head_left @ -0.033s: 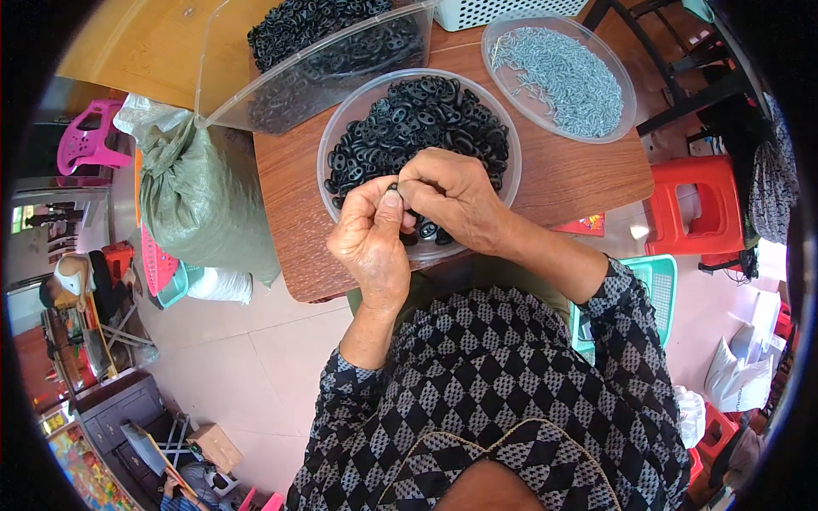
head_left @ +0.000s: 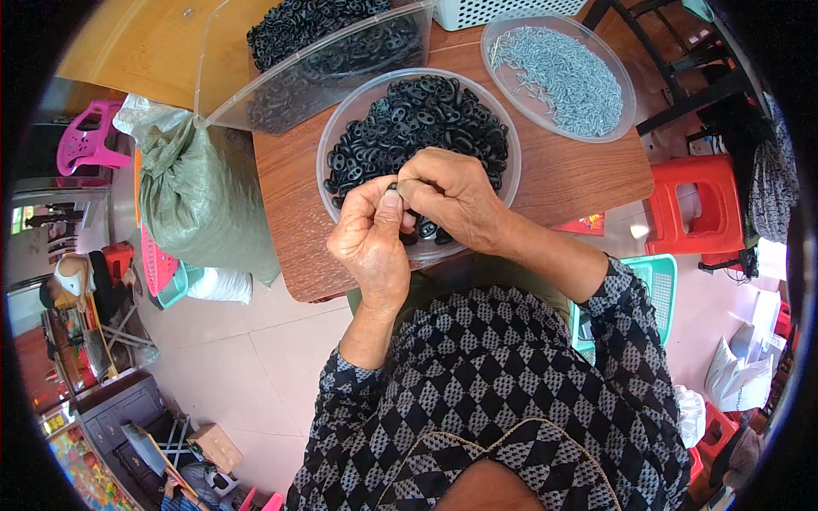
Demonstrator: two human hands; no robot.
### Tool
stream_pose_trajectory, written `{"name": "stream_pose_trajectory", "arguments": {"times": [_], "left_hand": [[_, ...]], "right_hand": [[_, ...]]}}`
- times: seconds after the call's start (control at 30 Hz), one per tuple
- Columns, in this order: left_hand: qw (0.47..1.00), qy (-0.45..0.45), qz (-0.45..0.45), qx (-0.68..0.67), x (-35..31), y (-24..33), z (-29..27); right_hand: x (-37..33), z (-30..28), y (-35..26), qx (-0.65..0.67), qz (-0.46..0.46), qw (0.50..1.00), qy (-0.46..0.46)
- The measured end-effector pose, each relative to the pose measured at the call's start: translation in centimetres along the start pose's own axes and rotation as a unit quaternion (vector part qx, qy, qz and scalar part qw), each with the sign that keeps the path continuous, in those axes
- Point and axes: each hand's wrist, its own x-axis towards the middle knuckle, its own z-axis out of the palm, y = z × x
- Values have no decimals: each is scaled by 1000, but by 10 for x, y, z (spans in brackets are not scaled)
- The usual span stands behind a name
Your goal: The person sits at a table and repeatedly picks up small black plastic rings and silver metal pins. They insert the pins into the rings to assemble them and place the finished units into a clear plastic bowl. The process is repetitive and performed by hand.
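Observation:
My left hand [head_left: 372, 247] pinches a small black part [head_left: 393, 186] between thumb and forefinger. My right hand [head_left: 456, 198] is closed at the same spot, fingertips against the part; whatever sits between them is hidden. Both hands are over the near side of a round clear plastic tub [head_left: 325, 162], heaped with black oval plastic pieces [head_left: 417, 119] that have holes in them. To the far right lies a shallow clear dish [head_left: 629, 106] of small silvery screw-like pieces [head_left: 562, 81].
A clear bin [head_left: 315, 102] of more black pieces leans at the back left of the wooden table [head_left: 294, 204]. Beyond is a white perforated basket [head_left: 477, 12]. A green sack [head_left: 200, 200] stands left, a red stool [head_left: 697, 204] right, and a teal basket [head_left: 663, 294] beside my right arm.

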Motion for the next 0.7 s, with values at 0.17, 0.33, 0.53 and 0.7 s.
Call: {"name": "stream_pose_trajectory", "arguments": {"times": [0.17,0.33,0.53,0.7], "left_hand": [[1000,-2,3,3,-1,-2,-3],[1000,-8,-6,-29,7,2,-12],[1000,15,-12,-17,9,2,-19],[999,18,-23,-24,6,1,-22]], "right_hand": [[0,-2,0,-17,12,999,-30],[4,-16,-5,-59,-41,996,-46],[-7,-22,5,-242,-150,942,-177],[-9,-11,3,-336,-202,882,-260]]}}
